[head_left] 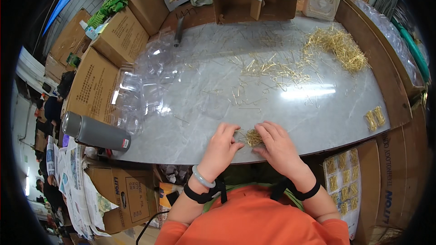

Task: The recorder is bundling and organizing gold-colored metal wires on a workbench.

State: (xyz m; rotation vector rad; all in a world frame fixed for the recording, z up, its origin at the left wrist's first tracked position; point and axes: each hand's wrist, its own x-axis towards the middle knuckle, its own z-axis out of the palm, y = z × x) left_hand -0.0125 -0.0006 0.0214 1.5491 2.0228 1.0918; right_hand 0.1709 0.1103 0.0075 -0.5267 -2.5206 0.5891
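A small bundle of gold wire hooks (252,138) lies at the front edge of the grey marbled table. My right hand (278,147) is closed around its right side, thumb below and fingers above. To the left of the bundle is my left hand (219,149), fingers curved, with a gap between thumb and index finger. Its fingertips are close to the bundle's loose wire ends; whether they touch is hard to tell. Beyond the hands, loose gold wire hooks (277,71) are scattered over the table, with a dense heap (340,47) of them at the far right.
Clear plastic trays (147,86) pile up at left, beside a grey bottle (97,131) and cardboard boxes (93,86). Two tied hook bundles (375,118) lie at the right edge. Below, a tray of bundles (344,177) stands. A white fan (322,1) and dark-handled tool (179,31) are at the back.
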